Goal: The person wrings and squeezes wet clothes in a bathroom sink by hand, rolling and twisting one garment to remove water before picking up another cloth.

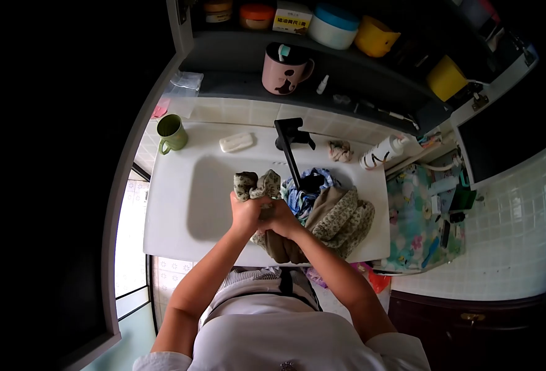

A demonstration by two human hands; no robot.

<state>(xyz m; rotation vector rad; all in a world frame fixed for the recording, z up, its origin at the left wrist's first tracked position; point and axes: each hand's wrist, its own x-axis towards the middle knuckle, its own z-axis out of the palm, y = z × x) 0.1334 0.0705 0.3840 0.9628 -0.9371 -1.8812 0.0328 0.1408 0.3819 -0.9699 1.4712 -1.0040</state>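
Both hands are closed on a bunched garment with a small dark pattern on pale fabric (257, 185), held over the white sink (208, 198). My left hand (245, 213) grips it from the left. Pressed close beside it, my right hand (281, 221) grips the cloth too. Part of the fabric is hidden inside the fists. Just to the right lies a heap of clothes, with a brown and patterned garment (347, 226) spilling over the sink's front edge and a blue patterned cloth (299, 199) behind it. Whether the held fabric joins the heap, I cannot tell.
A black faucet (289, 148) reaches over the basin. On the back ledge are a green mug (172, 133), a soap bar (236, 142), a crumpled cloth (340, 151) and a white bottle (382, 153). Above, a shelf holds a pink mug (281, 74) and several jars.
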